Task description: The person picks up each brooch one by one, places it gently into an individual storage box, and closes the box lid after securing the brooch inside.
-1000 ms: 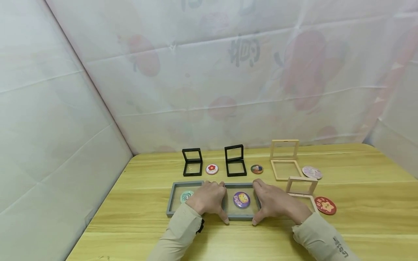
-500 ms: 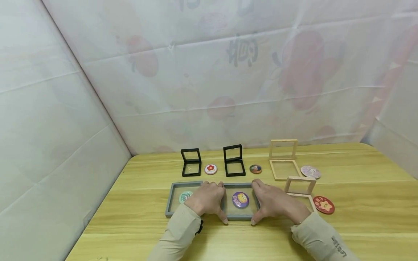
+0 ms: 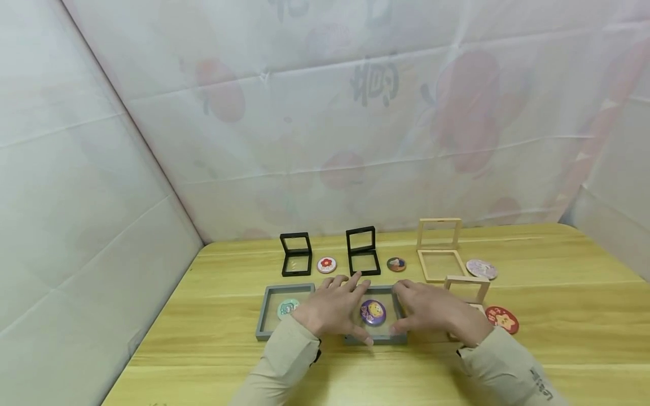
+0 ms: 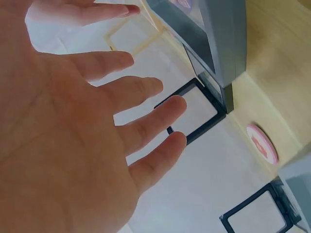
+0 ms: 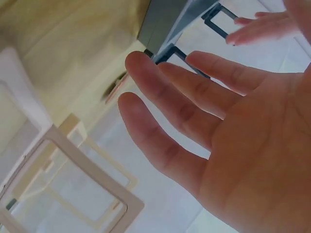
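My left hand [image 3: 335, 307], fingers spread, hovers over the left side of a grey display frame [image 3: 378, 340] that lies flat. A purple round badge [image 3: 373, 312] with a yellow cartoon figure sits in the middle of that frame. At the frame's right side is my right hand [image 3: 431, 311], its fingers extended and holding nothing. In the left wrist view the palm shows bare, apart from the grey frame [image 4: 233, 43]. A second grey frame [image 3: 260, 316], holding a mint-green badge [image 3: 288, 308], lies left of my left hand, whose wrist partly covers it.
Behind stand two opened black frames [image 3: 297, 276] [image 3: 374, 254], a red-flower badge [image 3: 326, 265] and a dark badge [image 3: 396, 264]. To the right are a pale wooden frame [image 3: 425, 268], a second one [image 3: 482, 290], a lilac badge [image 3: 482, 269] and a red star badge [image 3: 502, 320].
Both hands have let go of the middle grey frame's sides. My left hand has risen and shifted right over it, spreading its fingers; my right thumb has come up from the front edge.
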The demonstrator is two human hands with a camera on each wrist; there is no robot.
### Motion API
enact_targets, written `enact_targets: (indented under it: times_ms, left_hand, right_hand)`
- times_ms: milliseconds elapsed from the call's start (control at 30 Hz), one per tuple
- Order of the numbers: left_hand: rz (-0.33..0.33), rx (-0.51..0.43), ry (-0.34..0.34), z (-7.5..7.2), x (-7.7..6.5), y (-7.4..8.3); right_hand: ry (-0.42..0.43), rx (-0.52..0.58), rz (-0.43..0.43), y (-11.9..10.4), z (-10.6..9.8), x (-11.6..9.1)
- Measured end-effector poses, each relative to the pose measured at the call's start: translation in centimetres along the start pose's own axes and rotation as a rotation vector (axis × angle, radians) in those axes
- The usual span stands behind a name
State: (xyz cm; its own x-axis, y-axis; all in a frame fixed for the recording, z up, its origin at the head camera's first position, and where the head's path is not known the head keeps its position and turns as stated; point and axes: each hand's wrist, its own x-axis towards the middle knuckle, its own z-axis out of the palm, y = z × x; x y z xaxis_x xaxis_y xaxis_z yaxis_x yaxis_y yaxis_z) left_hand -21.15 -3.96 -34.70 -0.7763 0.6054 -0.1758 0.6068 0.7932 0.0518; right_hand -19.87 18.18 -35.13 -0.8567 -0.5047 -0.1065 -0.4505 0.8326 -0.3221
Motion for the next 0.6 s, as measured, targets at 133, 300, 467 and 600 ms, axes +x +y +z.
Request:
enact_targets:
  times_ms: [133, 300, 467, 600]
  left_hand:
    - [0.026, -0.018, 0.012, -0.1, 0.5, 0.6]
    - [0.072, -0.021, 0.049, -0.2, 1.0, 1.0]
    - [0.097, -0.015, 0.066, 0.0, 1.4, 1.3]
    - [0.115, -0.006, 0.074, 0.1, 1.7, 1.7]
  right_hand:
    - [0.037, -0.020, -0.004, 0.7, -0.5, -0.9]
    - [0.066, -0.042, 0.031, 1.4, -1.1, -2.0]
    - [0.053, -0.037, 0.053, 2.0, -1.3, -2.5]
    - [0.051, -0.028, 0.055, 2.5, -1.3, -3.0]
